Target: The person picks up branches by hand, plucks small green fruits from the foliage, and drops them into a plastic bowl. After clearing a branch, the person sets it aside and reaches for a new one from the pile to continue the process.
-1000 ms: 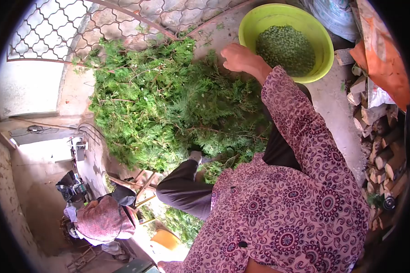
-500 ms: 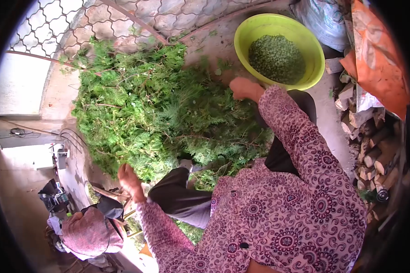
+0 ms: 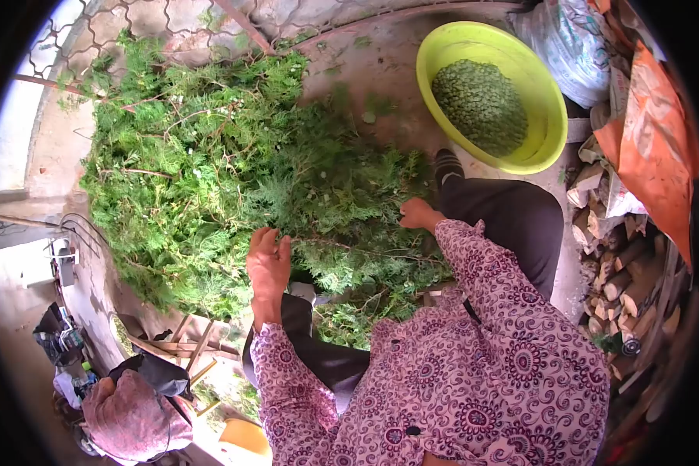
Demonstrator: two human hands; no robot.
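Observation:
A big heap of green leafy branches (image 3: 225,163) lies on the ground in front of me. My left hand (image 3: 268,260) rests on the near edge of the heap with its fingers spread over the twigs. My right hand (image 3: 419,213) is closed among the twigs at the heap's right side; what it grips is hidden by the foliage. A lime-green plastic bowl (image 3: 547,101) stands at the upper right, holding small green bits (image 3: 481,105). Both arms wear purple patterned sleeves.
A metal lattice gate (image 3: 163,31) stands behind the heap. Stacked firewood (image 3: 637,272) and an orange cloth (image 3: 660,140) line the right side. A white sack (image 3: 567,39) lies by the bowl. Another person with a pink head covering (image 3: 132,415) sits at the lower left.
My right hand has come back from the bowl's rim down into the branches. My left hand has risen from the lower left onto the heap. The view has tilted downward.

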